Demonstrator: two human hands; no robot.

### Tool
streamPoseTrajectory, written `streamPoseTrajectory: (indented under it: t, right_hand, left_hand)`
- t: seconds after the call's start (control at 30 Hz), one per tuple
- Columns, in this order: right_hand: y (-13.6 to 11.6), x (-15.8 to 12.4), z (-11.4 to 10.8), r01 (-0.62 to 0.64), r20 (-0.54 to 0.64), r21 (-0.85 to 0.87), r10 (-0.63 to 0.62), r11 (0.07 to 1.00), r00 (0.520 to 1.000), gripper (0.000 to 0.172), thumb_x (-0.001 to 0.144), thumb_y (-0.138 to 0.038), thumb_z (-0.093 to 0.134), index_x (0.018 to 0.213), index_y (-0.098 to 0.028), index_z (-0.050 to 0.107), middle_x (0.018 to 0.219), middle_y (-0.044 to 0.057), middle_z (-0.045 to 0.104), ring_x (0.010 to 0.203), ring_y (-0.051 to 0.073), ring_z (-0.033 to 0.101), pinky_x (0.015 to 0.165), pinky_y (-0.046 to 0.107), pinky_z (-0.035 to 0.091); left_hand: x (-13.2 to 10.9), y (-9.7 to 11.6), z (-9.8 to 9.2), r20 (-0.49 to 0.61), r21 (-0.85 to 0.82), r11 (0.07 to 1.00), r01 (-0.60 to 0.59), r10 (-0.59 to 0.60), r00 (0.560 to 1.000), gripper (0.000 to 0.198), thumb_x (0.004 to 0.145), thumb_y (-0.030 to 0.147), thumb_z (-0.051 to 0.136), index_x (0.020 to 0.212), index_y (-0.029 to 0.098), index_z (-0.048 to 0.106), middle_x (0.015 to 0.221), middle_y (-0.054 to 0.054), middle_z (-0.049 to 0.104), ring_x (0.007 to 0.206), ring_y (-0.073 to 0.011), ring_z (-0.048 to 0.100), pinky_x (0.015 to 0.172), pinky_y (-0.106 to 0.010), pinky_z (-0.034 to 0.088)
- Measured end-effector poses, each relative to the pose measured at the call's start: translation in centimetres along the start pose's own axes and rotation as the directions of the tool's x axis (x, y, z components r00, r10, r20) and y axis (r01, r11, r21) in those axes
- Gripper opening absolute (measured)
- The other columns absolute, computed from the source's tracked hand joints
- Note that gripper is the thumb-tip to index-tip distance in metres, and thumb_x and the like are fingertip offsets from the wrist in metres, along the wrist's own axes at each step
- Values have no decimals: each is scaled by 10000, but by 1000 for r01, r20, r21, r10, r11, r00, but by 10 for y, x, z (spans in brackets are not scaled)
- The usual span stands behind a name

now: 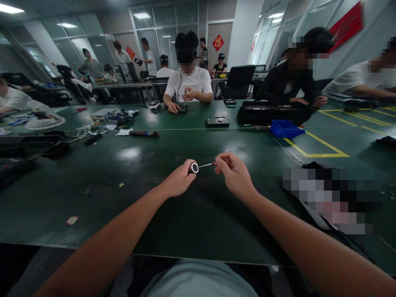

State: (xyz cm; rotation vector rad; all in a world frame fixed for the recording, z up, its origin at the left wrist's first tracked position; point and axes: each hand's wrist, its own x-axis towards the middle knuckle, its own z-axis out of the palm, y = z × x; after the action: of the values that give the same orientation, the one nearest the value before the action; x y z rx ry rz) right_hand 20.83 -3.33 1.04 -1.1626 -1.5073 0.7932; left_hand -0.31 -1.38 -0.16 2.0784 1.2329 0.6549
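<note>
My left hand (181, 180) is closed around a small dark cylindrical part (194, 168) with a bright white ring at its end, which faces right. In my right hand (233, 172) is a thin screwdriver (206, 165) with a red handle, gripped between thumb and fingers. Its metal shaft points left, and the tip is at the ringed end of the part; whether it touches inside cannot be made out. Both hands are above the green table (173, 222), close together. My fingers hide most of the part and of the handle.
Across the table a person (193, 84) handles small items. A circuit-board device (218, 121), a blue tray (286, 128) and a long black housing (272, 111) lie beyond my hands. Cables (85, 131) and a dark tool-like object (144, 133) are at left; a dark pouch-like item (309, 206) lies at right.
</note>
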Motion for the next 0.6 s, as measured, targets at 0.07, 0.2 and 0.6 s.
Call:
streamPoseTrajectory:
  t: [0.07, 0.2, 0.6]
  right_hand:
    - [0, 0, 0, 19, 7, 12, -19, 1000, 1000, 242, 958, -428, 531, 909, -206, 613, 707, 1, 638, 661, 156, 612, 649, 310, 477]
    - [-2, 0, 0, 34, 18, -3, -34, 999, 999, 297, 980, -459, 487, 869, -207, 598, 620, -20, 590, 581, 141, 566, 600, 298, 447]
    - [-1, 2, 0, -42, 15, 55, 42, 998, 999, 159, 898, -299, 511, 982, -207, 610, 694, -12, 620, 662, 159, 606, 652, 309, 482]
  left_hand:
    - [1, -2, 1, -32, 3, 1000, -8, 8, 999, 276, 920, 248, 502, 1192, 203, 504, 1020, -45, 617, 905, -206, 587, 818, -350, 451]
    - [4, -7, 2, -43, 72, 992, -100, 103, 994, 220, 904, 238, 578, 1121, 205, 591, 1084, -53, 647, 1001, -222, 598, 915, -378, 455]
    - [7, -11, 1, -37, 161, 973, -165, 173, 984, 354, 834, 189, 708, 1184, 235, 684, 1117, -46, 710, 1048, -229, 636, 980, -398, 462]
